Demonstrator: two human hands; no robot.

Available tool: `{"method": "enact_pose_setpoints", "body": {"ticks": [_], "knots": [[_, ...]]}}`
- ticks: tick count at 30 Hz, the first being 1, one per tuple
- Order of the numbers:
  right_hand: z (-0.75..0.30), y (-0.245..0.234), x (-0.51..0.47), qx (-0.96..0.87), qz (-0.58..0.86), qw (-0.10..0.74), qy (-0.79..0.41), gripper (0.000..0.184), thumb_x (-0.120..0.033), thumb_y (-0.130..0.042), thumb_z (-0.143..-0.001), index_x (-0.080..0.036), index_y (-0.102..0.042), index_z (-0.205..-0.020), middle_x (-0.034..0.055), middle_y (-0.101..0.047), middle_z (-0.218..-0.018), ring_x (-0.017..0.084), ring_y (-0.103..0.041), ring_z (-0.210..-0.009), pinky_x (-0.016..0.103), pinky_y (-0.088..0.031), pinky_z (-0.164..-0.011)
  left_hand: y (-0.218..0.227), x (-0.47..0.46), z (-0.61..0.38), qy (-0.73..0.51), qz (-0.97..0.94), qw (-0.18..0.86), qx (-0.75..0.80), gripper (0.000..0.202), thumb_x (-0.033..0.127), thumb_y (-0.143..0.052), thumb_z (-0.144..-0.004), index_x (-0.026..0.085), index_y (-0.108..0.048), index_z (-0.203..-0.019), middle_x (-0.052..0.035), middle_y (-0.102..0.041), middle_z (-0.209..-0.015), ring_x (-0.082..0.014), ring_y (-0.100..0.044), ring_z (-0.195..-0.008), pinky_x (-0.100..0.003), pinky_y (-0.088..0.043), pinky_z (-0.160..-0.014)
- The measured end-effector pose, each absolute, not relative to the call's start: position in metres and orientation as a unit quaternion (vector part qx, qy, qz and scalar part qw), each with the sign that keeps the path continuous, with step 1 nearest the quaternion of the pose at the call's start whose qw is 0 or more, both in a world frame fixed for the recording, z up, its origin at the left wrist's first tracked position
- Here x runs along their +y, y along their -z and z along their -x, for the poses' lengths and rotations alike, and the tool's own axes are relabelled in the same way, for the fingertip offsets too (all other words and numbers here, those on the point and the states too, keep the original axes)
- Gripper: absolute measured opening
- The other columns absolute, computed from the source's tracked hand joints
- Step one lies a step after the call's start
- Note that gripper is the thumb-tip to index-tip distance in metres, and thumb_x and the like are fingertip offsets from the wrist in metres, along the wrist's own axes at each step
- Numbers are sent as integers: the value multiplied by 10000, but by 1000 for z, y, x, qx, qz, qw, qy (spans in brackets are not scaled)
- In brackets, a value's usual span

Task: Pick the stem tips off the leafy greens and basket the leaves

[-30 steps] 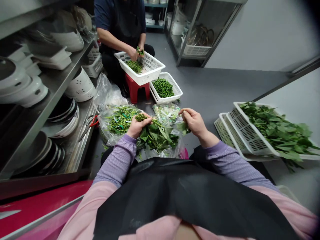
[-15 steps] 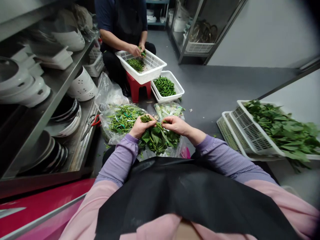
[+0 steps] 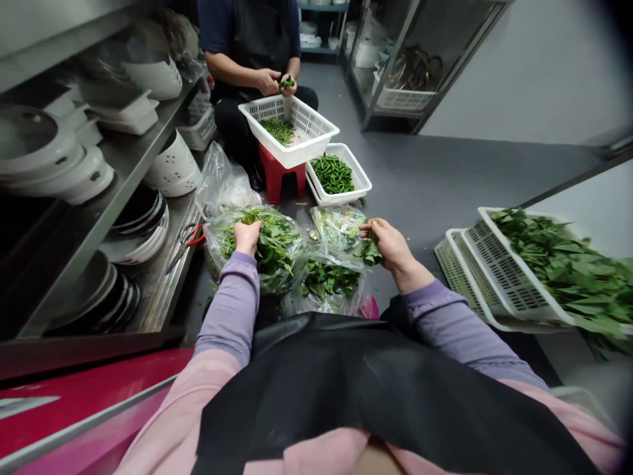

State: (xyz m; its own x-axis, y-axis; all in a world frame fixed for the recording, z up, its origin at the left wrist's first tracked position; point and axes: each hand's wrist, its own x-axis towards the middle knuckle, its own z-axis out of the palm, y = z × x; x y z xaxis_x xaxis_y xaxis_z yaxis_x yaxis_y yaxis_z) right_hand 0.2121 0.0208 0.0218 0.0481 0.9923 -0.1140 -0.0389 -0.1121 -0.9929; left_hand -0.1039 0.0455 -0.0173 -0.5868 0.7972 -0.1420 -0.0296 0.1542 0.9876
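My left hand [image 3: 247, 238] is closed round the stems of a bunch of leafy greens [image 3: 274, 241], whose leaves spread to the right over an open plastic bag of green stems [image 3: 226, 243]. Off to the right, my right hand [image 3: 393, 249] pinches a small leafy sprig [image 3: 367, 251], its leaves hanging below the fingers. Between my hands and nearer to me lies another clear plastic bag [image 3: 324, 305] with dark green leaves [image 3: 330, 277] inside. Just beyond it is a flat plastic bag of greens [image 3: 337, 223].
Opposite me a person [image 3: 252, 69] holds green peppers over a white basket [image 3: 288, 156] on a red stool [image 3: 277, 177]. A tray of green peppers [image 3: 333, 175] stands beside it. Baskets heaped with leafy greens [image 3: 564, 264] are at right. Red-handled scissors [image 3: 186, 243] lie on the left shelf.
My hands have moved apart: the left carries the bunch left over the bag of stems, the right moves right with a sprig. The leaves in the nearer bag are now uncovered.
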Motion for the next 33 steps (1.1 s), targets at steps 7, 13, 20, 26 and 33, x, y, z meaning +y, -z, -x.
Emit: {"method": "enact_pose_setpoints", "body": {"ticks": [7, 13, 20, 26, 33], "knots": [[-188, -66, -7, -643, 487, 392, -442, 254, -412, -610, -706, -177, -543, -775, -43, -477, -567, 75, -404, -500, 214, -348, -512, -19, 14, 74, -519, -391, 666, 366, 377, 269, -698, -614, 122, -626, -953, -83, -668, -900, -200, -632, -816, -348, -484, -795], [-150, -68, -11, -778, 464, 267, -328, 218, -310, -608, -722, -176, -670, -882, 9, -640, -721, 111, -544, -630, 230, -401, -623, -23, -5, 36, -444, -416, 754, 248, 426, 271, -712, -631, 151, -609, -1026, -113, -628, -1099, -284, -574, -1045, -424, -427, -931], [-140, -58, -25, -783, 487, 264, -282, 288, -351, -635, -709, -179, -663, -939, 50, -674, -879, 165, -614, -783, 269, -441, -702, -25, -16, 23, -418, -416, 780, 208, 514, 255, -721, -619, 177, -595, -1111, -107, -545, -1249, -315, -473, -1180, -429, -389, -982], [-137, -55, -30, -711, 450, 365, -399, 243, -318, -612, -713, -156, -637, -893, 56, -659, -928, 144, -604, -809, 267, -446, -751, -27, -18, 20, -420, -405, 781, 222, 606, 244, -732, -592, 189, -563, -1172, -97, -550, -1245, -309, -473, -1184, -420, -371, -1004], [-142, -42, -27, -573, 441, 404, -561, 214, -330, -643, -657, -140, -588, -739, 20, -631, -784, 109, -557, -695, 261, -451, -701, -21, -18, 14, -417, -404, 772, 258, 531, 255, -741, -596, 157, -602, -1099, -119, -606, -1159, -308, -545, -1099, -427, -418, -958]]}}
